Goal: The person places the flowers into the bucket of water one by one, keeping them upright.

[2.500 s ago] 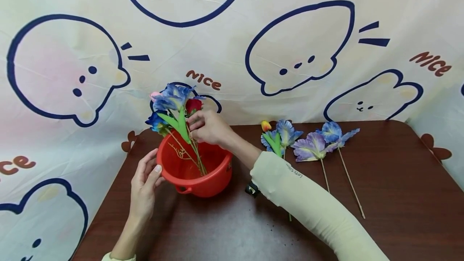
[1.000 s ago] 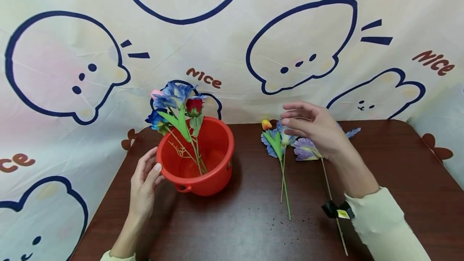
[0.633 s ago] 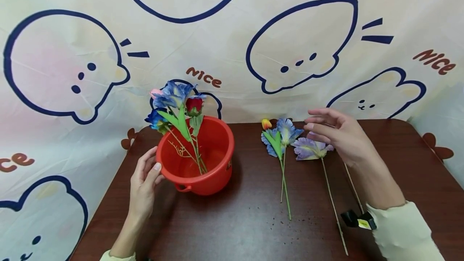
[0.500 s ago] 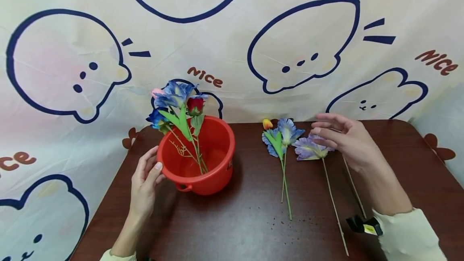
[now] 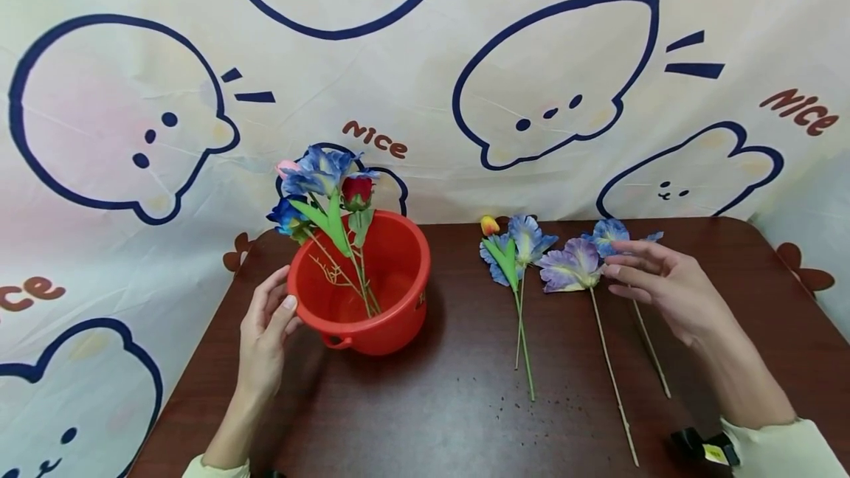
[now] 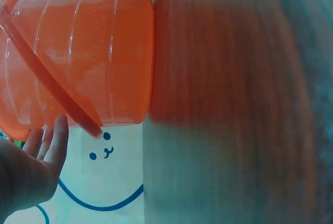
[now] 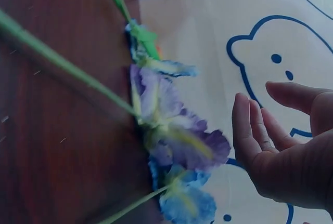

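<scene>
My left hand (image 5: 262,345) holds the red plastic bucket (image 5: 392,334) at its left rim, thumb on the near side. In the left wrist view, the fingers meet the bucket's (image 6: 114,57) outer wall. Inside lean several artificial flowers: a blue iris (image 5: 319,172), a red rose (image 5: 357,192), a dark blue bloom (image 5: 287,216) and a partly hidden pink one (image 5: 285,167). My right hand (image 5: 671,290), fingers loosely extended, hovers by another blue iris (image 5: 607,236) and partly covers it. A purple iris (image 5: 572,265) lies just left of that hand, also in the right wrist view.
On the brown table (image 5: 412,419), a yellow-orange tulip (image 5: 490,225) and a pale blue iris (image 5: 529,238) lie between bucket and purple iris, stems crossing. Dark crumbs are scattered near their ends. A cartoon-printed cloth (image 5: 398,80) hangs behind the table.
My right hand has let go of the flowers in the bucket and moved right, then lower, over the loose irises. My left hand has stayed at the rim.
</scene>
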{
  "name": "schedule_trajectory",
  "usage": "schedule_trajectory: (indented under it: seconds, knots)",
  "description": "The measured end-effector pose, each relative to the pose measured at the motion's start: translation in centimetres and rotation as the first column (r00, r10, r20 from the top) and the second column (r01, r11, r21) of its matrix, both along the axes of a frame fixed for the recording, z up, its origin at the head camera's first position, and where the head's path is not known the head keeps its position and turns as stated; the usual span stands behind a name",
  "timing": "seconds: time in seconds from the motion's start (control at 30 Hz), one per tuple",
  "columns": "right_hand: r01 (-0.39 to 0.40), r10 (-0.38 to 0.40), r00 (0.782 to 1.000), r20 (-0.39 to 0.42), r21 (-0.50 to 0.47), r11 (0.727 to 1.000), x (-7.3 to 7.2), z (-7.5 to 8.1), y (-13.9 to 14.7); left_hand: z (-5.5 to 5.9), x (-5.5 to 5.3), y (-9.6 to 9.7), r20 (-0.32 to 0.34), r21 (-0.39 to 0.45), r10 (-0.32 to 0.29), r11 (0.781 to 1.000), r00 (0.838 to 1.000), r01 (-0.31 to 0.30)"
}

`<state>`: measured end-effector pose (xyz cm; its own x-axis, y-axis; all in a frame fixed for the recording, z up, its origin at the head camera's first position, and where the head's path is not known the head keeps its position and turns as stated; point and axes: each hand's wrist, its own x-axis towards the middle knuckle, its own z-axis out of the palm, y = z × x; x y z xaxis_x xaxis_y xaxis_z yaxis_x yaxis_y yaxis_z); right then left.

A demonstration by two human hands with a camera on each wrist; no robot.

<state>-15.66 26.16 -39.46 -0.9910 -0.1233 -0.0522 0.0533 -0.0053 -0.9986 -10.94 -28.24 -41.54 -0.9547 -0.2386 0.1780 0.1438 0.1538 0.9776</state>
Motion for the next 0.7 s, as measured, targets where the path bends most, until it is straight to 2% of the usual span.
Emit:
schedule_trajectory:
  seconds: [0.4, 0.7]
  knots:
    - [-0.025, 0.024, 0.999, 0.044, 0.04, 0.999, 0.7, -2.2, 1.2, 0.0, 0.0, -0.1, -0.004, 0.01, -0.004, 1.0, 1.0, 0.004]
    - [-0.047, 0.024, 0.993, 0.118, 0.198, 0.979, 1.0, -3.5, 0.6, 0.0, 0.0, -0.1, -0.005, 0.011, -0.009, 1.0, 1.0, 0.009]
